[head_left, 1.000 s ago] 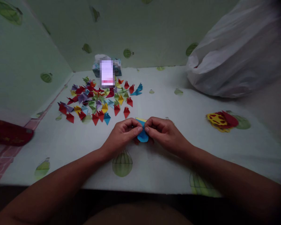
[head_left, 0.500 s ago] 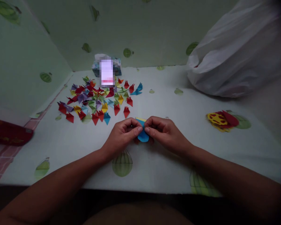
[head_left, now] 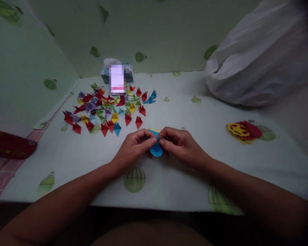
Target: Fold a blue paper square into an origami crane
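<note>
Between my two hands is a small piece of blue folded paper (head_left: 156,150), with a pale yellow strip showing at its far edge. My left hand (head_left: 140,143) pinches its left side between thumb and fingers. On the other side, my right hand (head_left: 177,143) pinches it the same way, the two thumbs almost meeting over the paper. Fingers hide much of its shape. Beyond my left hand lies a spread of folded paper cranes (head_left: 107,106) in red, blue, yellow, green and purple.
A phone (head_left: 117,78), blurred out, leans on a tissue box (head_left: 129,72) at the back. A white plastic bag (head_left: 241,78) bulges at the right, behind red and yellow paper cut-outs (head_left: 240,130). A red packet (head_left: 12,145) lies at the left edge.
Both hands stay almost in place on the blue paper. Its near rounded part has shifted slightly toward me and looks a little more creased.
</note>
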The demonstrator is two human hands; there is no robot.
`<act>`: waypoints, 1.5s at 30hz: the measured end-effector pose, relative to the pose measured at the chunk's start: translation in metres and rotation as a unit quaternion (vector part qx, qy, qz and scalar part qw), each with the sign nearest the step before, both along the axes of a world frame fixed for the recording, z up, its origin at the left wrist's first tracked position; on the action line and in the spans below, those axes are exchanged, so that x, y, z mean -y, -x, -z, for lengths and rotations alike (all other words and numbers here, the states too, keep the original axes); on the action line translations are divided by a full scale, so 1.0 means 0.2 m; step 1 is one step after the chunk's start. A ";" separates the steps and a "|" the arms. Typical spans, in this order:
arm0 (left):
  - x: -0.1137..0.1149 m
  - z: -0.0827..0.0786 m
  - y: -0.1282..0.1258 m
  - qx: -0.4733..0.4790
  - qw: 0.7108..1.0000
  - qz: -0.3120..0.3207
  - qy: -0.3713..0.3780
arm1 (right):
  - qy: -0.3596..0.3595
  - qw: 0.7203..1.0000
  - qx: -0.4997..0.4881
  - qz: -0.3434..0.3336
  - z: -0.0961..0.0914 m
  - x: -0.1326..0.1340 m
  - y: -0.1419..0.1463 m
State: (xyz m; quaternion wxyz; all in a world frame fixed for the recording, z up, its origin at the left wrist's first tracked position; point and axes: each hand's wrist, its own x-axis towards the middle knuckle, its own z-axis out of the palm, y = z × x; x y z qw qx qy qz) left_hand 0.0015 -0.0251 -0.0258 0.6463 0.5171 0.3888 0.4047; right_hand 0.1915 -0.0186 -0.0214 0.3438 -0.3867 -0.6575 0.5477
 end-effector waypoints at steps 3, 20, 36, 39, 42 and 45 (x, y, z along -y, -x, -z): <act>0.00 0.01 0.00 0.004 1.000 0.003 0.001 | -0.002 1.000 0.001 -0.008 0.00 0.00 0.00; 0.00 -0.01 -0.01 -0.023 1.000 0.002 -0.008 | 0.026 0.998 -0.060 -0.016 0.03 -0.02 -0.01; -0.01 0.00 -0.01 -0.038 0.998 -0.052 -0.009 | 0.099 0.993 -0.058 -0.017 0.02 -0.02 0.00; 0.00 -0.01 -0.01 -0.050 0.997 -0.049 -0.017 | 0.109 0.992 -0.063 -0.013 0.03 -0.02 0.00; 0.00 -0.01 -0.01 -0.057 0.997 -0.046 -0.021 | 0.115 0.991 -0.062 -0.017 0.04 -0.02 -0.01; 0.00 0.00 -0.01 -0.063 0.996 -0.054 -0.024 | 0.127 0.990 -0.063 -0.025 0.05 -0.03 -0.01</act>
